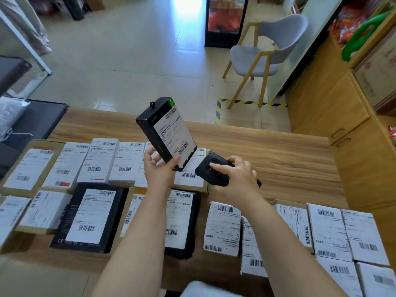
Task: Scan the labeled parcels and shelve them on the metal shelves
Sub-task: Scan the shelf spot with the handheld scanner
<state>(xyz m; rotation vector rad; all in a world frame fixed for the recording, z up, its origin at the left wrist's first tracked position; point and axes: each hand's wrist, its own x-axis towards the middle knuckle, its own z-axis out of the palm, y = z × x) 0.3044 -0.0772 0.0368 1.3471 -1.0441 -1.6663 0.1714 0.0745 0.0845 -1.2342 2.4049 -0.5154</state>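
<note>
Partly hidden: scanner (216, 171) under right hand (237, 174) | parcel (167, 131) label blurred

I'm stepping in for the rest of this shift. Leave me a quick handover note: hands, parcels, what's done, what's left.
Left hand holds the black parcel by its lower end, lifted and tilted, label up.
Right hand grips the black scanner, low over the wooden table.
Labeled parcels lie in rows on the table.
Done: one parcel picked up. Whether it has scanned, I cannot tell.
Left: scan and shelve them; no metal shelves clearly in view.
</note>
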